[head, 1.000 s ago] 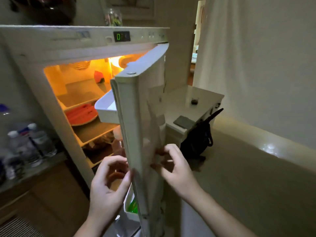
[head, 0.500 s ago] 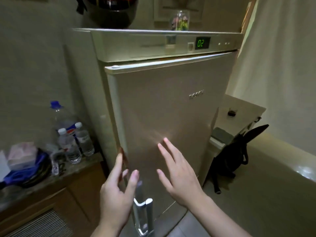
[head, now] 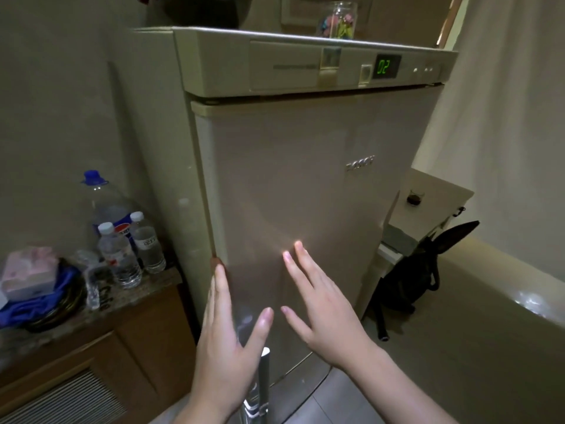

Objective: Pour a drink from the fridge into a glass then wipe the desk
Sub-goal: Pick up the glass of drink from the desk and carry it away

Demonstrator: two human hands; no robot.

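Note:
A beige fridge [head: 305,194] stands in front of me with its door closed and a green "02" showing on its top panel. My left hand [head: 226,341] is flat and open near the door's left edge, fingers up, just above the silver door handle [head: 260,384]. My right hand [head: 318,307] is also open with spread fingers, held close to the lower middle of the door. Neither hand holds anything. No drink or glass shows outside the fridge.
Left of the fridge, a stone-topped wooden cabinet [head: 101,338] carries several water bottles [head: 119,255], a tissue pack [head: 29,270] and a blue cloth [head: 36,304]. A candy jar [head: 337,19] sits on top of the fridge. A white side table [head: 428,197] and a black bag [head: 409,280] stand to the right.
The fridge door swung from wide open to closed. Both hands let go of its edge and now hover open-palmed before the closed door.

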